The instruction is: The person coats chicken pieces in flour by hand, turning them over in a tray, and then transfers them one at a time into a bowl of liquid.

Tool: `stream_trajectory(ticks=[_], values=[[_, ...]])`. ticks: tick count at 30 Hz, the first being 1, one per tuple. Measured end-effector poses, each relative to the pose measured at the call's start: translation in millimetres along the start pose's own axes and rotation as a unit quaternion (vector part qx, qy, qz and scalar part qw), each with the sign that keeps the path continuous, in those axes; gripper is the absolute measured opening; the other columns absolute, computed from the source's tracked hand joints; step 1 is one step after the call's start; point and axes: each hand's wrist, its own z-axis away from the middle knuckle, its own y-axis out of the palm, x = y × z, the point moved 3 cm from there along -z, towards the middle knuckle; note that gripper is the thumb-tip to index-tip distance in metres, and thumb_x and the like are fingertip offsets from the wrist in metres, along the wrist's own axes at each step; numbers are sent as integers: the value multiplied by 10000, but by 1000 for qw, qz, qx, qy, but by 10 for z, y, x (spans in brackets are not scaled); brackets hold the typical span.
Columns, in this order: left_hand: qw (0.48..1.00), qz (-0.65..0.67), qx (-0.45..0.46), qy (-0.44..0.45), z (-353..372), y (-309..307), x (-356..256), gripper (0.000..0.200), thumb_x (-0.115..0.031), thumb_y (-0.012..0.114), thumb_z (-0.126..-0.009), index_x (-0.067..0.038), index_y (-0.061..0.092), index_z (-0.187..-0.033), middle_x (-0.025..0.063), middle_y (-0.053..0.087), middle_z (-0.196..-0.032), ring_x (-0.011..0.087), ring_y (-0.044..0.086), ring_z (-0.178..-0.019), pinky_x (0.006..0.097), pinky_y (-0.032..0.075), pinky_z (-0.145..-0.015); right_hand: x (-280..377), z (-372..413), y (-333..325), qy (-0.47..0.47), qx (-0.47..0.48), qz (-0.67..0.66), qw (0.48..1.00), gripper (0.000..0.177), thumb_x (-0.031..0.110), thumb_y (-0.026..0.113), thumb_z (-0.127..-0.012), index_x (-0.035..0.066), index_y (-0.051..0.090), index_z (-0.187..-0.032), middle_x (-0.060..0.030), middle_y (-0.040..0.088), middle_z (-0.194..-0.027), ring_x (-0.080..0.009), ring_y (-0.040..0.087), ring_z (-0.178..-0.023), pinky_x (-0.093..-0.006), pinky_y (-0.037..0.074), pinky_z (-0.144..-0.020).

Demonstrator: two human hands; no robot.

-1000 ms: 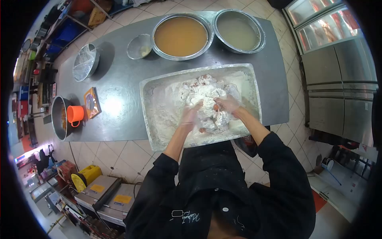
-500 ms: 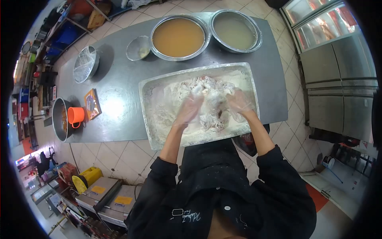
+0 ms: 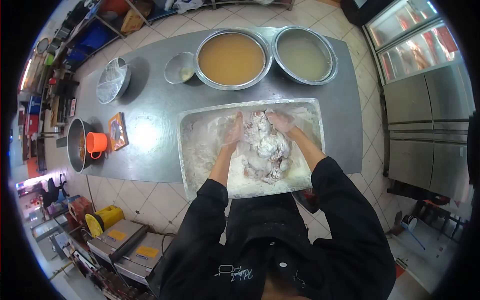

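Note:
Flour-coated pieces, probably meat (image 3: pixel 271 146), lie heaped in a shallow rectangular metal tray (image 3: pixel 180 150) with loose white flour around them. Both hands wear thin clear plastic gloves. My left hand (image 3: pixel 233 131) is held on edge at the left side of the heap, fingers stretched toward the far rim. At the heap's far right side is my right hand (image 3: pixel 281 122), its fingers extended and touching the far pieces. Neither hand is closed round a piece.
Beyond the tray stand a big bowl of orange-brown liquid (image 3: pixel 232 59), a bowl of cloudy liquid (image 3: pixel 305 54) and a small clear bowl (image 3: pixel 179 68). Leftward are a plastic-covered bowl (image 3: pixel 113 82), an orange mug (image 3: pixel 96 143), a metal bowl (image 3: pixel 75 150) and a flat packet (image 3: pixel 118 131).
Both hands have moved away from me toward the tray's far side, uncovering more of the floured heap. The pieces have shifted and bunched up. The camera view has tilted slightly.

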Motion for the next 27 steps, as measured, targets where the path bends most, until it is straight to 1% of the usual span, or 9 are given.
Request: stream_trajectory(ticks=[7, 9, 14, 18, 20, 22, 24, 26, 27], values=[[991, 114, 73, 25, 162, 71, 102, 853, -640, 456, -829, 15, 355, -1366, 188, 347, -1412, 277, 304, -1323, 363, 274, -1056, -138, 1, -5, 62, 167, -139, 974, 455, 394, 519, -864, -36, 570, -1007, -77, 597, -918, -198, 572, -839, -359, 464, -736], [987, 119, 69, 81, 152, 67, 345, 818, -610, 487, -831, 21, 395, -1343, 193, 402, -1378, 283, 361, -1293, 361, 312, -1036, 78, 386, -152, -76, 166, -156, 971, 409, 353, 564, -849, -25, 573, -1005, -81, 604, -951, -210, 575, -907, -350, 465, -798], [965, -112, -15, 238, 900, -185, -90, 527, -403, 607, -832, 61, 598, -1082, 155, 655, -924, 238, 618, -841, 367, 476, -769, 469, 1122, -370, -239, 37, -39, 970, 336, 286, 613, -818, -25, 599, -946, -141, 609, -863, -182, 553, -829, -332, 438, -772], [958, -236, 40, 156, 1118, -301, -260, 478, -361, 613, -829, 71, 600, -1035, 172, 649, -885, 254, 617, -842, 384, 467, -755, 655, 1371, -347, -131, 91, -47, 986, 352, 270, 659, -777, -38, 586, -930, -180, 614, -852, -242, 583, -792, -379, 446, -733], [979, -62, -25, 195, 896, -328, -71, 556, -413, 587, -851, 72, 538, -1118, 233, 620, -927, 256, 615, -832, 367, 467, -749, 615, 1347, -293, -112, 88, -96, 985, 339, 267, 662, -759, -32, 596, -907, -193, 620, -808, -287, 585, -723, -416, 443, -691], [942, -222, -79, 240, 433, -341, 485, 549, -404, 598, -835, 65, 542, -1115, 240, 618, -954, 289, 616, -864, 380, 464, -772, 726, 1271, -259, -207, 55, 184, 959, 427, 321, 654, -754, -52, 573, -946, -217, 623, -869, -315, 609, -847, -405, 471, -778], [876, -373, -135, 276, 242, -429, 562, 543, -395, 609, -820, 58, 546, -1112, 248, 616, -980, 321, 618, -896, 394, 462, -794, 698, 1140, -187, -230, 25, 208, 950, 470, 358, 647, -738, -55, 573, -949, -232, 619, -875, -342, 601, -853, -414, 470, -793], [933, -290, 94, 194, 214, -418, 450, 545, -383, 597, -802, 49, 542, -1130, 266, 600, -1047, 371, 596, -967, 424, 444, -846, 622, 909, -102, -252, -6, 235, 939, 513, 395, 640, -721, -59, 574, -952, -246, 616, -881, -370, 593, -858, -423, 469, -808], [934, -287, 93, 193, 299, -449, 319, 545, -383, 597, -802, 49, 542, -1130, 266, 600, -1047, 371, 596, -967, 424, 444, -846, 584, 752, -15, -271, 6, 308, 912, 554, 430, 623, -718, -65, 574, -962, -265, 609, -909, -378, 591, -869, -427, 466, -818]])
